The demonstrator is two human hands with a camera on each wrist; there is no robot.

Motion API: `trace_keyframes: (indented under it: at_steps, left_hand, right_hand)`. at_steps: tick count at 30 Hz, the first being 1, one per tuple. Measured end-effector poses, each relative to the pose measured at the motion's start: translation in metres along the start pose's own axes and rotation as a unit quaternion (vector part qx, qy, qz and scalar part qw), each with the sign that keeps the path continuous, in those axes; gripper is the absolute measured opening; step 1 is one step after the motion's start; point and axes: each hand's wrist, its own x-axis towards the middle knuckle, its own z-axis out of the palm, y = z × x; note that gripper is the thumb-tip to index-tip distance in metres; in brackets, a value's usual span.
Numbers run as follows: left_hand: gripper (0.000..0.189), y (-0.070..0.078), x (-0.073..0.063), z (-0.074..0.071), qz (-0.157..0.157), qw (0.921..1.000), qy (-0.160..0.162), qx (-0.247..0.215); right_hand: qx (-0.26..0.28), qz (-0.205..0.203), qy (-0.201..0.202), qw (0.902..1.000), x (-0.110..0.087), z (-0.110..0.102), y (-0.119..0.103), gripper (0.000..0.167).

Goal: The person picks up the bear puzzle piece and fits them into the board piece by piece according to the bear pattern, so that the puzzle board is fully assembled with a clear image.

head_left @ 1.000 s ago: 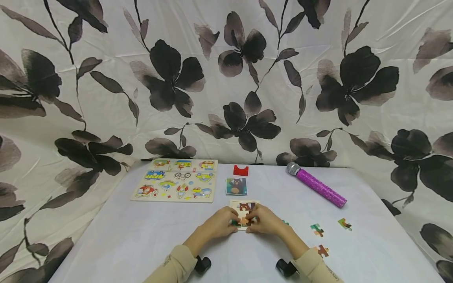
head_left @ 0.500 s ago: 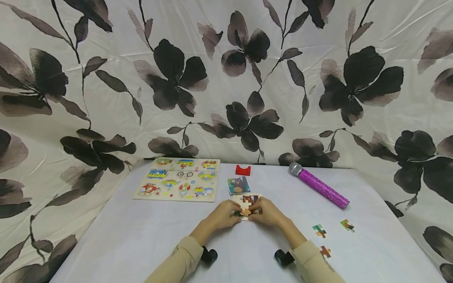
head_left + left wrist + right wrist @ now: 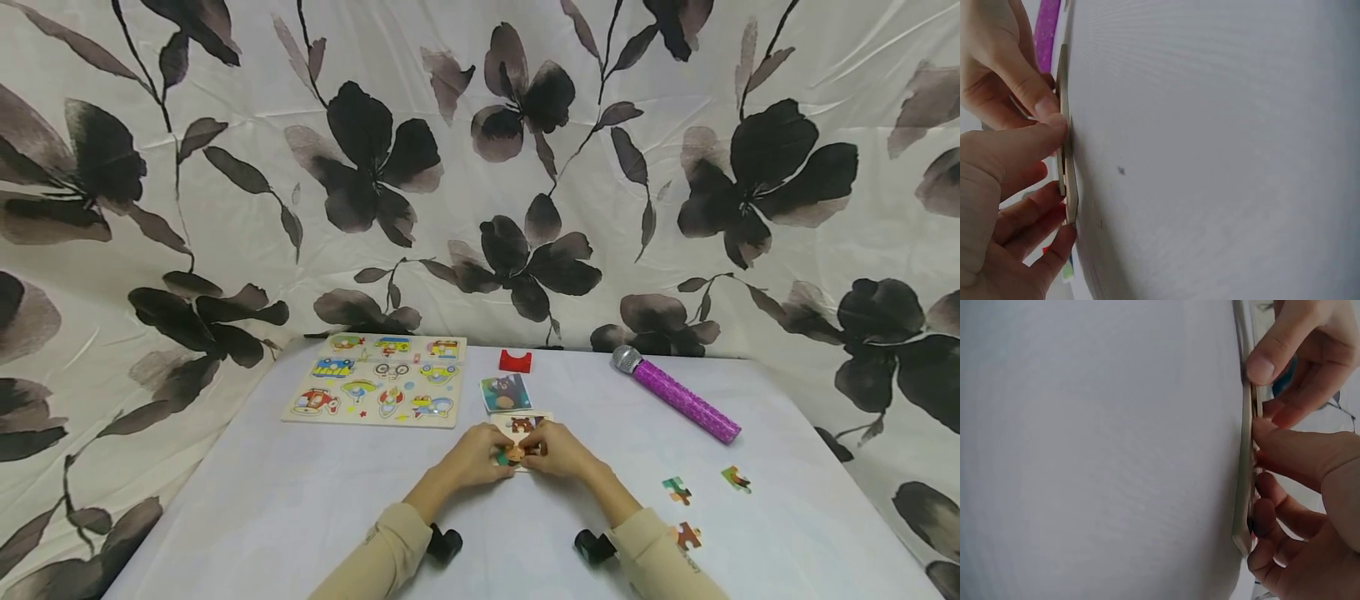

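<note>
In the head view, a small wooden jigsaw board [image 3: 504,422] with bear-picture pieces lies flat on the white table, between the two hands. My left hand [image 3: 474,457] grips its left side, thumb at the near edge. My right hand [image 3: 564,452] pinches an orange-brown puzzle piece [image 3: 514,454] over the lower middle of the board. The fingertips of both hands almost meet there. Both wrist views show the board [image 3: 1071,169] edge-on; in the right wrist view the right fingers [image 3: 1266,515] bend against its face. Fingers hide much of the picture.
A bear picture card [image 3: 506,392] lies just beyond the board, with a red piece [image 3: 515,361] behind it. A wooden vehicle puzzle [image 3: 378,381] is at the back left, a purple glitter microphone [image 3: 678,396] at the right. Loose puzzle pieces [image 3: 677,490] lie at the right.
The board moved away from the person, up against the bear card, then slightly back. The hands moved with it, and the orange-brown piece has shifted between the fingertips.
</note>
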Motion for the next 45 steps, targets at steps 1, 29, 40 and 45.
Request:
trace_keyframes:
  at_steps: [1, 29, 40, 45]
  left_hand:
    - [0.036, 0.0, -0.001, 0.0, 0.001, 1.0, 0.0, -0.001]
    - [0.021, 0.007, 0.001, -0.004, 0.038, 0.988, -0.049, 0.141]
    - [0.013, 0.016, 0.005, -0.002, 0.029, 0.9853, -0.07, 0.153]
    - [0.013, 0.01, 0.004, 0.001, 0.021, 0.9942, -0.051, 0.092]
  right_hand:
    - [-0.004, 0.0, -0.002, 1.0, 0.0, 0.001, -0.001, 0.018]
    - [-0.057, -0.022, 0.018, 0.998, -0.01, 0.001, -0.004, 0.014]
    - [-0.048, -0.004, 0.019, 0.9986, -0.011, 0.001, -0.005, 0.017]
    - [-0.043, -0.005, 0.018, 0.9989, -0.011, 0.001, -0.004, 0.017]
